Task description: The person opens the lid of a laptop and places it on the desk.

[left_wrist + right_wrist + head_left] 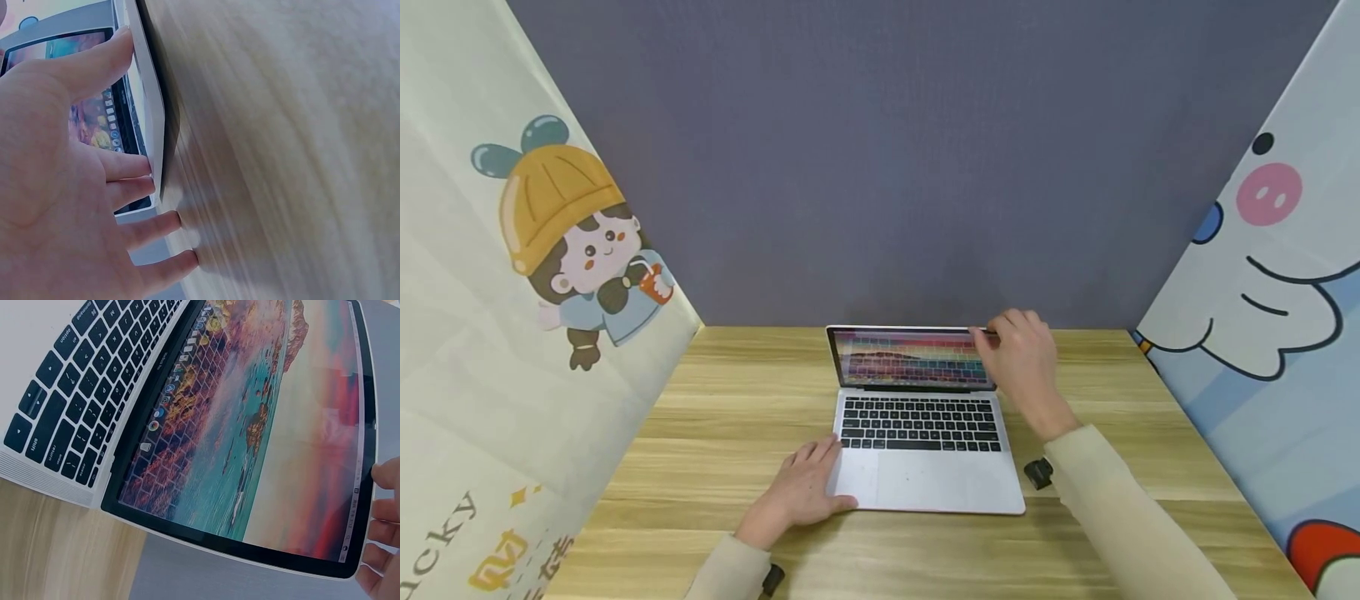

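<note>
A silver laptop (928,479) lies opened on the wooden table, its lit screen (262,437) tilted up and showing a colourful seaside picture. At the upper right corner of the lid, my right hand (1021,358) pinches the edge between thumb and fingers. My left hand (805,487) rests at the front left corner of the base. Its thumb touches the front edge, while the fairly straight fingers (128,167) spread along the left side, two of them down on the tabletop. The black keyboard (921,423) is uncovered between the hands.
Close behind the laptop rises a grey-blue panel (880,167) at the back edge of the wooden table (730,417). Cartoon-printed sheets (467,333) stand along the left and right sides. A small black device (1038,473) sits at the right wrist.
</note>
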The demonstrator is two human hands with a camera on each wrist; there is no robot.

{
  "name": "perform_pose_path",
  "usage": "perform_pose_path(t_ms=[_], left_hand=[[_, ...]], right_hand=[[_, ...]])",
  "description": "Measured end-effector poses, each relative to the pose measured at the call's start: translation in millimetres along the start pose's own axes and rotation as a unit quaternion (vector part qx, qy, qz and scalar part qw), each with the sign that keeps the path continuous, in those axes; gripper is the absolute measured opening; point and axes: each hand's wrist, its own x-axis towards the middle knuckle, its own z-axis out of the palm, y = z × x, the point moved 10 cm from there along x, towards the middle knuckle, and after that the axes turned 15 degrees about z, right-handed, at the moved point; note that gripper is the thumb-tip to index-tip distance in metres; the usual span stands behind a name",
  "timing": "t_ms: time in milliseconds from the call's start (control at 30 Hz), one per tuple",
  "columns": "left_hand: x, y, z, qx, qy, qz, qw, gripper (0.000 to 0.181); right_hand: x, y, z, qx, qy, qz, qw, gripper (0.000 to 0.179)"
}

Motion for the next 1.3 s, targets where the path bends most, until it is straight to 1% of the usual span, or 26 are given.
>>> perform_pose_path(t_ms=[300, 500, 833, 1100, 1300], left_hand=[[-0.4, -1.1, 2.3, 0.003, -0.011, -0.006, 0.9999, 0.102], [-0.4, -1.3, 2.3, 0.002, -0.011, -0.008, 0.9999, 0.103], [-1.8, 0.8, 1.6, 0.0, -0.011, -0.007, 0.9999, 0.103], [-2.2, 1.6, 0.9, -0.003, -0.01, -0.008, 0.9999, 0.103], [-2.6, 2.6, 0.7, -0.001, -0.012, -0.012, 0.9999, 0.103]], right_hand=[[10.3, 4, 9, -0.002, -0.008, 0.011, 0.9999, 0.033], [17.6, 7, 17, -0.013, -0.02, 0.017, 0.9996, 0.035], [27.1, 13, 26, -0.013, -0.038, 0.035, 0.9986, 0.035], [33.6, 19, 37, -0.032, -0.071, 0.052, 0.9956, 0.036], [37.2, 22, 43, -0.039, -0.081, 0.056, 0.9944, 0.037]])
